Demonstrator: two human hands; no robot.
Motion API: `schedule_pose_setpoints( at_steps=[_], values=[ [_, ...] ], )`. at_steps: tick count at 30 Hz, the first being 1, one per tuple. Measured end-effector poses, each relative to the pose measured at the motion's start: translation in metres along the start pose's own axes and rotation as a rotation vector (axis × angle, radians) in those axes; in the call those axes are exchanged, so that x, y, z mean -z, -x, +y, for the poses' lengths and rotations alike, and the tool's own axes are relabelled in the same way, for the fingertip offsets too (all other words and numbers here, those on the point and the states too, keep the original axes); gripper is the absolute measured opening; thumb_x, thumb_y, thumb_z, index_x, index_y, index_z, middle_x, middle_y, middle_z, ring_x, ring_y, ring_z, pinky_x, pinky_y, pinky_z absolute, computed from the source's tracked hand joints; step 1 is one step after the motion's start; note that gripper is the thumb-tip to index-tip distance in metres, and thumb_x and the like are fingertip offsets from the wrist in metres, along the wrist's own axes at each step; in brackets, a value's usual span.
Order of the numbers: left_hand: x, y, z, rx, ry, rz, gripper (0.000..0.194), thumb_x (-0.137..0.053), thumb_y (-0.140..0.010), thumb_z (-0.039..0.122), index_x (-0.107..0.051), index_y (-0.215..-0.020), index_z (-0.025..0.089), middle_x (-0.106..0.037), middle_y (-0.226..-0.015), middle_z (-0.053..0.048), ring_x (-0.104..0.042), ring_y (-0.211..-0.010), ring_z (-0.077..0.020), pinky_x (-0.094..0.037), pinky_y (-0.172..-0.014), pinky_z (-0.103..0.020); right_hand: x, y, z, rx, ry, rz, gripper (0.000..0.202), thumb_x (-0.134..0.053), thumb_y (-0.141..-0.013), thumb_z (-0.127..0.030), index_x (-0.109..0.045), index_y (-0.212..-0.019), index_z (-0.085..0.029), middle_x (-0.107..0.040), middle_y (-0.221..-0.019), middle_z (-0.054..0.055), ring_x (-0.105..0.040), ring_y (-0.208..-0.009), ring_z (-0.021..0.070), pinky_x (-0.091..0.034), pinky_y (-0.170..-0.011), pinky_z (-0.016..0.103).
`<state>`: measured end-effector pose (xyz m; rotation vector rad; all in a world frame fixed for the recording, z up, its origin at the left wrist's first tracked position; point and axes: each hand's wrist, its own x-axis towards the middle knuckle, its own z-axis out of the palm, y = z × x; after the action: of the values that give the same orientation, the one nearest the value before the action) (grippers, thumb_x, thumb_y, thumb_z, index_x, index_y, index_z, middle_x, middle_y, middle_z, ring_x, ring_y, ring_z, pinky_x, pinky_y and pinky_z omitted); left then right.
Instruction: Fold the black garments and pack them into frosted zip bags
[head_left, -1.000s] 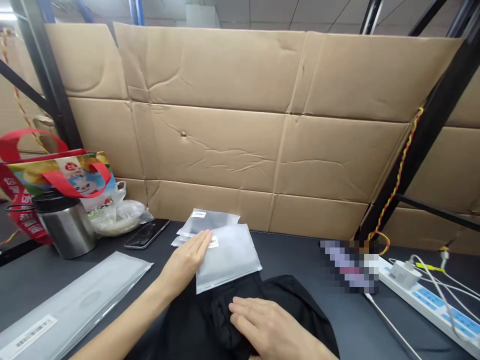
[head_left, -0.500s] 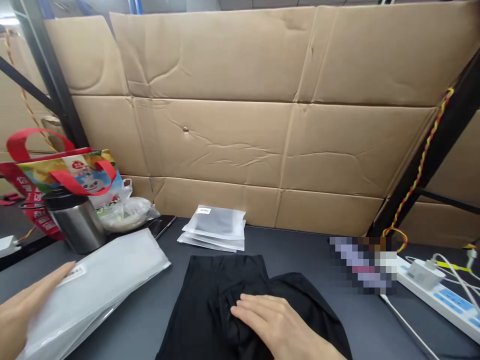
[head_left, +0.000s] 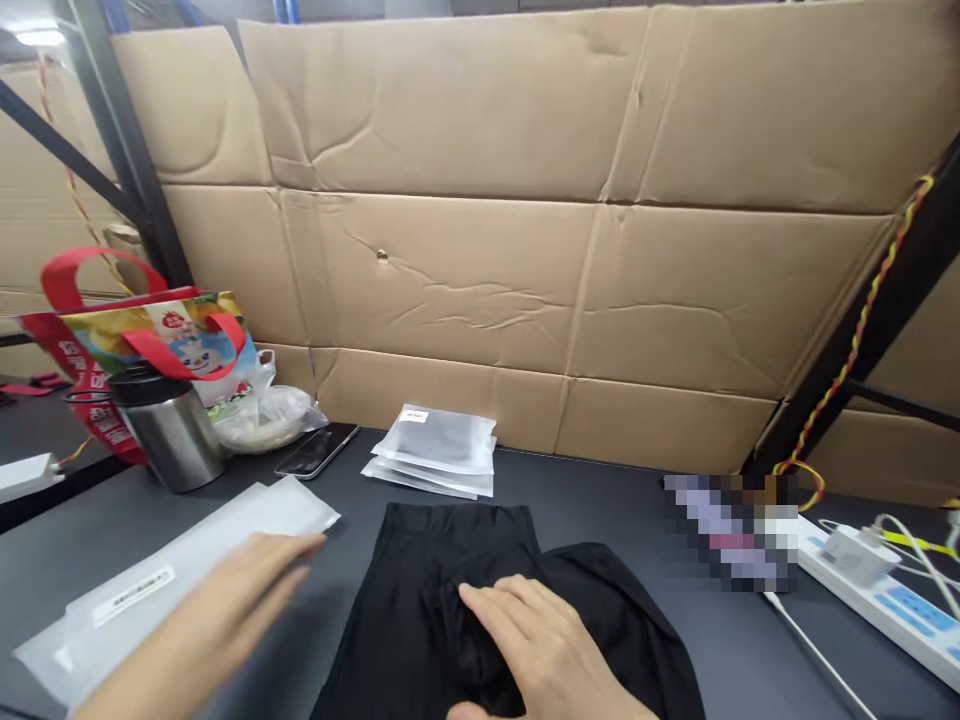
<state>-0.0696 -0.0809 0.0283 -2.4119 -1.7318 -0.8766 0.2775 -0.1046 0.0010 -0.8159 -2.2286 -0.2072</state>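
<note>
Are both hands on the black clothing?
No, only the right hand is on the black clothing; the left hand is at the pale flat packets.

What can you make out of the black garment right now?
The black garment looks like soft, plain, matte cloth. It lies on the dark table, nearer than the small bags and apart from them. Its far edge is nearly straight, the middle is bunched in folds, and a rounded part spreads right. The right hand rests on the folds; any grip is hidden. The left hand is off it. The near end runs out of view.
</note>
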Motion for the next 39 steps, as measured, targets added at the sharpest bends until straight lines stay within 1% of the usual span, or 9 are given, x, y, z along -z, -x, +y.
schedule_pose_setpoints(
  at_steps=[3,6,12,20,22,27,32,36,39],
  values=[
    [-0.036,-0.017,0.075,0.026,0.213,-0.334,0.027,-0.05,-0.089,0.044,-0.065,-0.106,0.03,-0.069,-0.1,0.0,-0.063,-0.095,-0.0206,-0.049,-0.085,-0.029,-0.009,-0.001,-0.01,-0.123,0.025,-0.006,0.044,-0.066,-0.076,-0.037,-0.063,-0.114,-0.014,-0.071,-0.096,0.01,-0.067,-0.088,0.0282,-0.055,-0.082,0.04],
    [-0.054,-0.032,0.109,0.067,0.317,-0.49,0.028,-0.05,-0.088,0.044,-0.063,-0.103,0.024,-0.065,-0.092,-0.001,-0.061,-0.086,-0.0201,-0.047,-0.078,-0.029,-0.003,-0.004,-0.009,-0.273,-0.074,-0.01,0.027,-0.053,-0.083,-0.02,-0.066,-0.106,-0.02,-0.071,-0.09,0.006,-0.066,-0.083,0.0229,-0.054,-0.08,0.036],
    [-0.062,-0.05,0.108,0.063,0.361,-0.578,0.021,-0.058,-0.079,0.038,-0.058,-0.091,0.022,-0.057,-0.087,0.001,-0.056,-0.082,-0.0193,-0.041,-0.07,-0.027,0.032,-0.016,0.019,-0.766,-0.365,0.074,0.022,-0.044,-0.093,-0.032,-0.063,-0.096,-0.023,-0.07,-0.087,0.001,-0.067,-0.08,0.0188,-0.053,-0.071,0.027],
    [-0.078,-0.057,0.125,-0.013,0.461,-0.513,0.009,-0.053,-0.069,0.018,-0.044,-0.071,0.021,-0.047,-0.08,0.003,-0.048,-0.076,-0.0175,-0.036,-0.066,-0.026,0.014,-0.011,-0.002,-0.541,-0.335,-0.122,0.057,-0.07,-0.071,-0.026,-0.051,-0.125,-0.024,-0.064,-0.115,0.006,-0.06,-0.103,0.0256,-0.05,-0.091,0.039],
    [-0.075,-0.061,0.128,-0.022,0.503,-0.505,0.006,-0.049,-0.074,0.02,-0.043,-0.076,0.022,-0.046,-0.075,0.004,-0.046,-0.068,-0.0152,-0.035,-0.062,-0.025,0.013,-0.012,-0.001,-0.503,-0.317,-0.091,0.049,-0.062,-0.077,-0.022,-0.051,-0.125,-0.024,-0.063,-0.116,0.006,-0.06,-0.106,0.0241,-0.048,-0.093,0.038],
    [-0.051,-0.079,0.107,0.018,0.726,-0.418,0.014,-0.048,-0.086,0.035,-0.043,-0.087,0.023,-0.043,-0.067,0.007,-0.043,-0.06,-0.0124,-0.033,-0.054,-0.022,0.038,-0.016,0.025,-0.734,-0.423,0.095,0.034,-0.05,-0.087,-0.03,-0.048,-0.12,-0.024,-0.067,-0.098,0.003,-0.066,-0.089,0.0194,-0.053,-0.078,0.031],
    [-0.041,-0.084,0.06,0.097,0.696,-0.401,0.023,-0.056,-0.084,0.042,-0.056,-0.097,0.022,-0.054,-0.068,0.005,-0.052,-0.061,-0.0144,-0.039,-0.054,-0.022,0.052,-0.007,0.051,-0.883,-0.353,-0.079,0.028,-0.043,-0.09,-0.034,-0.048,-0.116,-0.024,-0.065,-0.075,-0.002,-0.062,-0.059,0.0162,-0.049,-0.057,0.028],
    [-0.058,-0.07,0.038,0.079,0.662,-0.398,0.025,-0.058,-0.083,0.039,-0.066,-0.099,0.022,-0.068,-0.098,-0.002,-0.063,-0.089,-0.0225,-0.049,-0.077,-0.029,0.051,-0.006,0.045,-0.739,-0.187,-0.055,0.025,-0.045,-0.092,-0.04,-0.056,-0.106,-0.024,-0.064,-0.1,0.005,-0.062,-0.089,0.0206,-0.049,-0.081,0.035],
    [-0.067,-0.062,0.035,0.042,0.63,-0.343,0.023,-0.055,-0.085,0.038,-0.07,-0.098,0.025,-0.07,-0.105,-0.002,-0.063,-0.102,-0.0241,-0.047,-0.09,-0.032,0.047,-0.011,0.029,-0.549,-0.153,-0.212,0.039,-0.068,-0.079,-0.041,-0.057,-0.113,-0.027,-0.061,-0.105,0.004,-0.056,-0.101,0.0247,-0.046,-0.09,0.04]
  ],
)
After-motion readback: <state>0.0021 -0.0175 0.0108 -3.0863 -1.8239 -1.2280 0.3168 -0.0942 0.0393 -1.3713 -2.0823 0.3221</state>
